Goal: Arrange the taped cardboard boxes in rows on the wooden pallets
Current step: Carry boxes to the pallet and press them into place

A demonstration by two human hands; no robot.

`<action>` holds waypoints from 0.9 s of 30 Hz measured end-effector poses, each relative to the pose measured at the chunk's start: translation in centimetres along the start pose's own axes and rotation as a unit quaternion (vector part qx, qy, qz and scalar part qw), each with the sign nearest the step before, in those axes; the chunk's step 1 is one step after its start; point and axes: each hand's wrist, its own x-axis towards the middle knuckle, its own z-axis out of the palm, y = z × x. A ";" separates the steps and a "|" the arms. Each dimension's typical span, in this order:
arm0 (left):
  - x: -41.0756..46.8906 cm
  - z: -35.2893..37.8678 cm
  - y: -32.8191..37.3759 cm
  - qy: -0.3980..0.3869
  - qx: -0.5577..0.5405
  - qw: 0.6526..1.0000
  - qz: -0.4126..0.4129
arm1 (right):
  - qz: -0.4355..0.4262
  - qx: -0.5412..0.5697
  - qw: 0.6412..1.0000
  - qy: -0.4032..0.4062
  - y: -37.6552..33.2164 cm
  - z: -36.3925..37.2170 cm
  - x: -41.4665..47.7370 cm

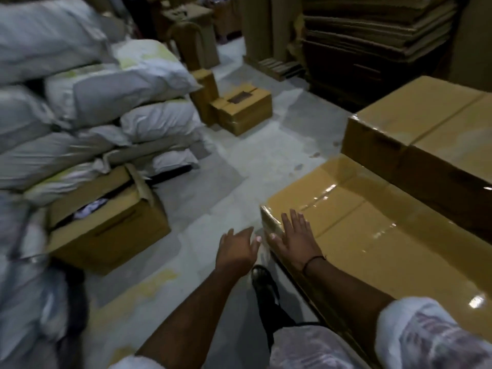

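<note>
A large taped cardboard box point(378, 230) lies low at the right, its top glossy with clear tape. My right hand point(295, 241) rests flat on its near left corner, fingers straight and spread. My left hand point(237, 249) hovers just left of that corner, fingers relaxed, holding nothing. Behind this box stands a taller taped box point(415, 129). No wooden pallet shows clearly under them.
Stacked white sacks point(87, 102) fill the left. An open cardboard box point(106, 217) sits on the floor below them. Small boxes point(239, 107) stand mid-floor, flattened cardboard sheets point(378, 30) pile at the back right. Grey floor point(239, 169) runs between. My shoe point(262, 278) is near the box.
</note>
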 end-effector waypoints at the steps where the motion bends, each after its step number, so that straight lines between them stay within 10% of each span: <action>1: 1.5 -1.0 -1.9 0.004 0.005 1.000 -0.012 | -0.013 0.001 1.000 -0.005 -1.3 0.4 2.4; 13: 27.8 -15.6 -14.4 0.018 0.091 0.995 -0.036 | -0.085 -0.049 0.995 -0.011 -11.1 -3.2 35.3; 27: 58.4 -20.5 -23.7 -0.032 0.062 0.998 -0.005 | 0.037 0.032 0.999 -0.010 -10.8 -5.5 64.5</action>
